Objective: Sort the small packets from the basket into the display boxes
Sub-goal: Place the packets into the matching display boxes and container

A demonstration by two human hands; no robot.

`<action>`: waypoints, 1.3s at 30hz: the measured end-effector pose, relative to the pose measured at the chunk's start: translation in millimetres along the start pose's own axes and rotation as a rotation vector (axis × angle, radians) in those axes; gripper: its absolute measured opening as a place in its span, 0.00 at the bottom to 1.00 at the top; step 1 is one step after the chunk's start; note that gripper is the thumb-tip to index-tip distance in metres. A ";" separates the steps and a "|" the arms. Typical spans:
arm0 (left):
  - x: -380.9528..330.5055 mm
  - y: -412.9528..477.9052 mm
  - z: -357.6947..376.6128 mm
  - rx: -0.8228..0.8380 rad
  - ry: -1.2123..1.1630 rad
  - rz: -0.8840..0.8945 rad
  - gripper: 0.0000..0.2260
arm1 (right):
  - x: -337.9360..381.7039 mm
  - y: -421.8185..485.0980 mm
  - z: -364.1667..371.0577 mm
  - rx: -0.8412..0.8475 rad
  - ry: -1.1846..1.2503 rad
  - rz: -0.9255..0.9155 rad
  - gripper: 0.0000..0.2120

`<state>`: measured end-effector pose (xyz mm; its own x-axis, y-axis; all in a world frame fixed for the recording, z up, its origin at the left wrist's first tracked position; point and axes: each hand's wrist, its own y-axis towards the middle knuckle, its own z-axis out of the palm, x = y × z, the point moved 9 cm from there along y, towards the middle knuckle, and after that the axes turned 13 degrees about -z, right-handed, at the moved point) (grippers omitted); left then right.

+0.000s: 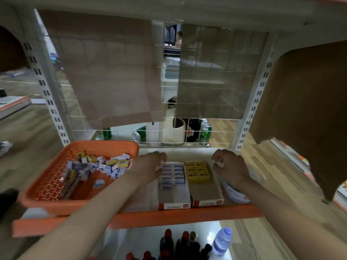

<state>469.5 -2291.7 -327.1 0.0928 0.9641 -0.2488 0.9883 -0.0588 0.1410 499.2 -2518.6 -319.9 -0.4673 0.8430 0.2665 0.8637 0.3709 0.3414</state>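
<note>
In the head view, the left hand is reaching in from the side of the orange basket and hovering over the back-left corner of the left display box. Its fingers are curling downward, but I cannot tell whether they are gripping anything. The right hand is hovering just beside the back-right corner of the right display box, its fingers pinching a small white packet. A heap of loose packets is lying in the basket's far half. Rows of blue-and-white packets are filling the rear of the left box, and yellow packets the rear of the right. Both boxes are sitting side by side, touching, on the orange-edged shelf, with the basket to their left.
</note>
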 end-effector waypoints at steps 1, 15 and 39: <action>6.5 -1.8 -7.1 -0.030 -0.009 0.001 0.13 | 15.8 5.5 4.3 -0.012 0.021 -0.037 0.09; 195.8 -61.9 -55.4 -0.013 0.159 -0.345 0.14 | 256.9 63.2 128.4 0.334 0.375 -0.489 0.09; 252.0 -78.2 -4.1 0.255 0.316 -0.518 0.11 | 283.5 51.0 210.7 0.698 -0.045 -0.444 0.12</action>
<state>415.1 -2043.1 -396.9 -0.4043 0.9115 0.0750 0.8969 0.4112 -0.1625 450.5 -2178.6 -416.9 -0.7974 0.5702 0.1976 0.5259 0.8172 -0.2359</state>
